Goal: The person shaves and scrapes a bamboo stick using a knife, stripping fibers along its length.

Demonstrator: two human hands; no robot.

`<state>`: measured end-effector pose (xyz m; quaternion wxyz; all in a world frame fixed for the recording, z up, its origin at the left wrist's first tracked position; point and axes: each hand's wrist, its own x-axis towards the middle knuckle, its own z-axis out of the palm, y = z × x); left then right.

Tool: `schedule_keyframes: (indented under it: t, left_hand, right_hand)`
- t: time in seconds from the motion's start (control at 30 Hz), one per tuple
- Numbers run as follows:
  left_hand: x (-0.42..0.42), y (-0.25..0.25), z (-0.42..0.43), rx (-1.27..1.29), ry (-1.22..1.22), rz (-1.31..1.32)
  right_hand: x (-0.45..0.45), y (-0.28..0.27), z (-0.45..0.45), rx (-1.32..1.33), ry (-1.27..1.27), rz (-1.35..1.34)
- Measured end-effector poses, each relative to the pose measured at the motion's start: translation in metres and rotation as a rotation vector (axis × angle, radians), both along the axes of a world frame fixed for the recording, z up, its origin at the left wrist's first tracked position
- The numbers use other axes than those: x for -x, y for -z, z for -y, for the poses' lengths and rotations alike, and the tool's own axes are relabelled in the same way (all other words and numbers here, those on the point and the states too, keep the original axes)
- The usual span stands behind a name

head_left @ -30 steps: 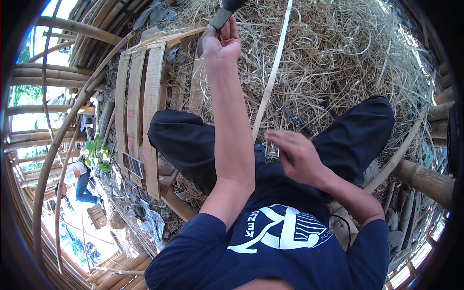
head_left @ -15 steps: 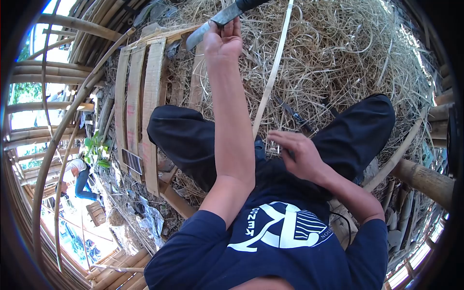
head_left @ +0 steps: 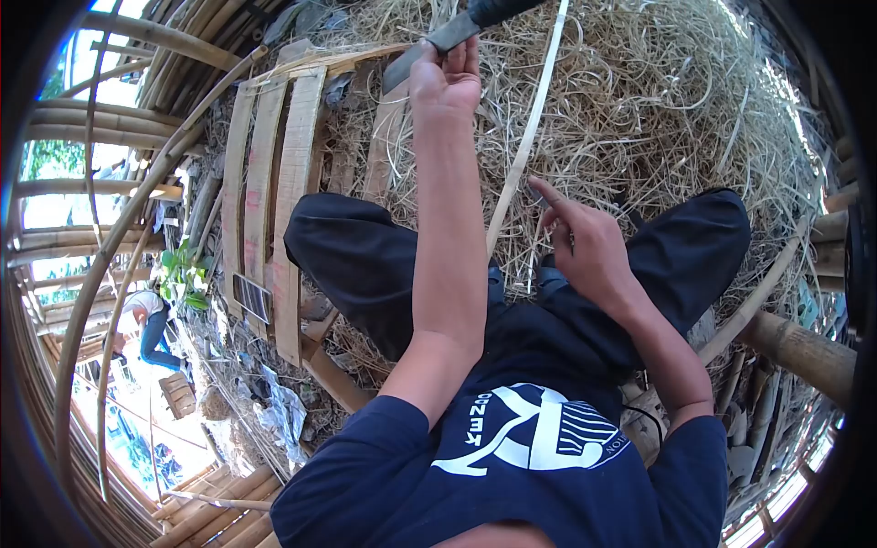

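At the top of the view, my left hand [head_left: 446,84] has its fingers closed on the blade of a machete [head_left: 457,32]. The blade slants down to the left, and its black handle points up to the right. A long pale bamboo strip [head_left: 533,128] runs between my arms, from the top edge down toward my lap. My right hand [head_left: 589,251] is just right of the strip, index finger stretched out and the other fingers bent. Below it is a dark, thin tool in the straw, mostly covered by the hand; I cannot tell whether they touch.
Loose straw-like shavings [head_left: 658,100] cover the ground. A wooden slatted pallet [head_left: 301,128] stands left of my knee. A thick bamboo pole [head_left: 799,352] lies at the right. Bent bamboo poles [head_left: 137,215] frame the left side, with another person [head_left: 151,329] beyond them.
My right hand has moved forward from above my lap to over the tool in the straw, its fingers bending. My left hand and machete have shifted slightly right in view.
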<state>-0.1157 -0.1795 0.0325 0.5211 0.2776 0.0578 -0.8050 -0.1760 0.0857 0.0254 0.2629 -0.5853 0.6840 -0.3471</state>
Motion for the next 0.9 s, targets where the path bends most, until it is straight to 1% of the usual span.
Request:
schedule_keyframes:
  t: [0.03, 0.07, 0.1, 0.17, 0.23, 0.27, 0.3, 0.4, 0.43, 0.47, 0.5, 0.57, 0.6, 0.63, 0.7, 0.73, 0.8, 0.83, 0.9]
  left_hand:
    - [0.001, 0.006, 0.000, 0.034, 0.014, 0.021]
    - [0.004, 0.016, 0.005, 0.005, 0.031, 0.009]
    - [0.008, 0.023, 0.005, 0.006, 0.024, 0.005]
    - [0.021, 0.030, 0.001, 0.077, 0.036, 0.190]
    - [0.026, 0.041, 0.001, 0.084, 0.059, 0.232]
    - [0.027, 0.038, -0.006, 0.082, 0.065, 0.306]
    - [0.027, 0.035, -0.011, 0.080, 0.069, 0.380]
    - [0.030, 0.039, -0.016, 0.146, 0.094, 0.471]
    - [0.030, 0.039, -0.018, 0.180, 0.097, 0.524]
    - [0.032, 0.034, -0.023, 0.164, 0.067, 0.588]
    - [0.033, 0.036, -0.024, 0.166, 0.062, 0.584]
    - [0.034, 0.041, -0.024, 0.308, 0.103, 0.703]
    - [0.036, 0.043, -0.022, 0.315, 0.123, 0.758]
    - [0.036, 0.049, -0.020, 0.315, 0.122, 0.755]
    - [0.037, 0.055, -0.017, 0.410, 0.137, 0.834]
    - [0.037, 0.054, -0.017, 0.412, 0.138, 0.834]
    - [0.035, 0.055, -0.020, 0.420, 0.059, 0.821]
    - [0.035, 0.063, -0.015, 0.423, 0.060, 0.819]
    - [0.036, 0.076, -0.005, 0.452, -0.006, 0.917]
  right_hand:
    - [-0.008, -0.023, 0.003, 0.052, -0.019, 0.031]
    - [-0.018, -0.041, 0.003, 0.100, -0.037, 0.064]
    - [-0.026, -0.052, 0.005, 0.101, -0.044, 0.061]
    - [-0.039, -0.065, 0.008, -0.167, -0.329, -0.196]
    - [-0.054, -0.058, -0.001, -0.075, -0.548, -0.124]
    - [-0.061, -0.061, -0.005, -0.055, -0.659, -0.059]
    - [-0.070, -0.070, -0.006, -0.165, -0.741, -0.096]
    - [-0.051, -0.061, 0.020, 0.000, -0.595, -0.247]
    - [-0.039, -0.057, 0.033, -0.065, -0.493, -0.385]
    - [-0.026, -0.055, 0.045, -0.067, -0.429, -0.406]
    - [-0.018, -0.055, 0.051, -0.070, -0.366, -0.428]
    - [-0.032, -0.054, 0.049, -0.082, -0.368, -0.401]
    - [-0.043, -0.055, 0.043, -0.098, -0.366, -0.364]
    - [-0.054, -0.060, 0.034, -0.084, -0.466, -0.219]
    - [-0.070, -0.068, 0.026, -0.165, -0.683, -0.263]
    - [-0.065, -0.065, 0.031, -0.164, -0.682, -0.263]
    - [-0.046, -0.054, 0.051, -0.096, -0.603, -0.280]
    - [-0.032, -0.058, 0.062, -0.109, -0.474, -0.332]
    - [-0.023, -0.061, 0.074, -0.171, -0.351, -0.469]
